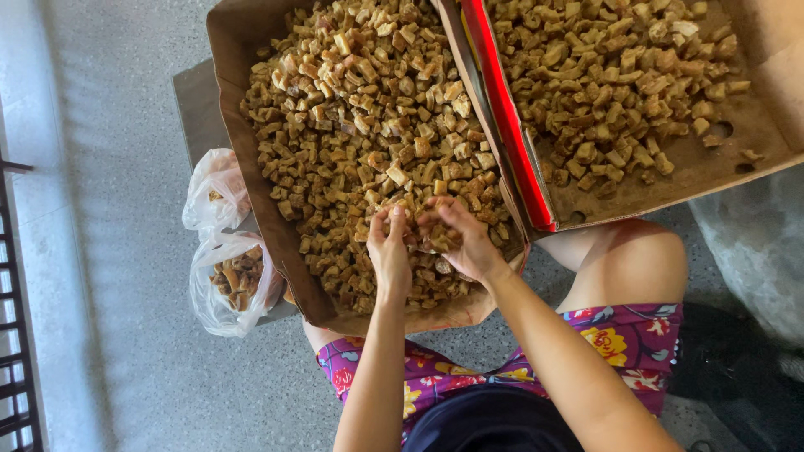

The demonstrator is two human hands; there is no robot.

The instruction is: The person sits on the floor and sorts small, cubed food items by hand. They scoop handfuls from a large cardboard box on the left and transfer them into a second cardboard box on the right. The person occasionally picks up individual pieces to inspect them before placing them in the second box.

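Note:
A wide cardboard box [251, 180] rests on my lap, heaped with small brown and tan chunks [368, 117]. My left hand [389, 251] hovers over the near part of the heap, fingers pinched together on a small chunk. Beside it, touching at the fingertips, my right hand [459, 238] curls around several chunks. Both hands work over the same spot of the pile.
A second cardboard box with a red rim [507, 117] sits to the right, also holding brown chunks [620, 75]. A clear plastic bag [224, 280] with some chunks lies on the floor at the left. Grey speckled floor surrounds; a dark railing [12, 318] runs along the left edge.

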